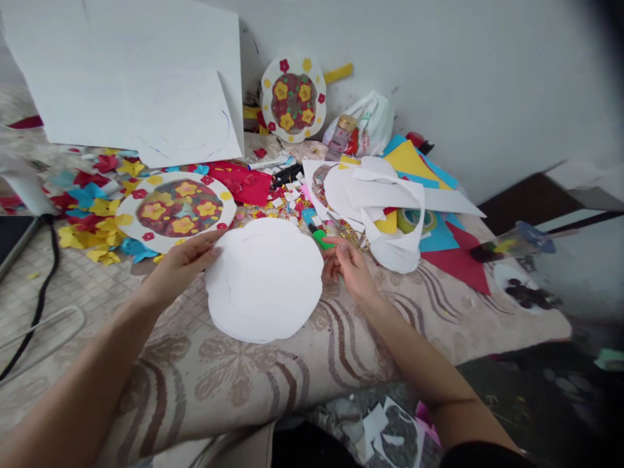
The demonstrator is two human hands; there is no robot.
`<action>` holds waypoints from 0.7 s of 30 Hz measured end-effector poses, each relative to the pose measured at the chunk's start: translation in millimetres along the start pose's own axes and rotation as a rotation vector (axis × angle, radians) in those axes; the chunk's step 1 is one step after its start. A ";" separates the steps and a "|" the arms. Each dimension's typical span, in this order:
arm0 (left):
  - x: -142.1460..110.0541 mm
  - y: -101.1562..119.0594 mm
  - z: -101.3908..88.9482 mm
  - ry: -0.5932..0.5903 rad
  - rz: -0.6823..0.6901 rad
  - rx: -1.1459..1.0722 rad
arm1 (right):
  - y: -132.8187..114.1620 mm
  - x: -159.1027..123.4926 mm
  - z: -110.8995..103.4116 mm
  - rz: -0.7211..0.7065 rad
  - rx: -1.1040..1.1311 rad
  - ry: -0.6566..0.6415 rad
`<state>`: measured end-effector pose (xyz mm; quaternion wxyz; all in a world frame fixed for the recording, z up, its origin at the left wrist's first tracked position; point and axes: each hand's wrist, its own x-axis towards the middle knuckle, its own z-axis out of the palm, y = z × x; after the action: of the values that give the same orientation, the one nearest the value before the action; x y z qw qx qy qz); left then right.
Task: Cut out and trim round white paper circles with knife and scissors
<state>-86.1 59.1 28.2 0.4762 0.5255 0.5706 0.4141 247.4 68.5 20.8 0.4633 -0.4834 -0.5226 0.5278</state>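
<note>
The left hand [188,261] had the scalloped white paper [266,279] pinched at its left edge, right there above the cloth-covered table [238,377]! The right hand [351,265] hovered by the opposite edge, fingertips at a green object [322,239]; whether it gripped that, I couldn't tell.

A black sleeve [482,456] shows on the right arm [433,374]; both forearms [114,344] are bare.

Well beyond the right hand [351,265], a gold-lidded jar [340,138] sits by a white plastic bag [379,121]. Left of the left hand [188,260], a black cable [45,288] trails over the patterned tablecloth [214,406].
</note>
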 end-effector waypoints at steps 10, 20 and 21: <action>6.3 -7.8 -6.1 0.008 -0.034 -0.015 | -0.1 6.3 -10.9 -0.191 -0.027 0.188; 4.5 -3.7 -8.6 0.008 -0.037 -0.005 | 4.6 3.3 -9.6 -0.117 -0.162 -0.314; 4.7 -3.9 -9.2 0.010 -0.039 -0.005 | 5.7 3.7 -10.3 -0.127 -0.169 -0.339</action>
<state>-95.9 63.6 25.8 0.4825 0.5111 0.5822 0.4088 257.3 73.1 15.1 0.3589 -0.3907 -0.6650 0.5257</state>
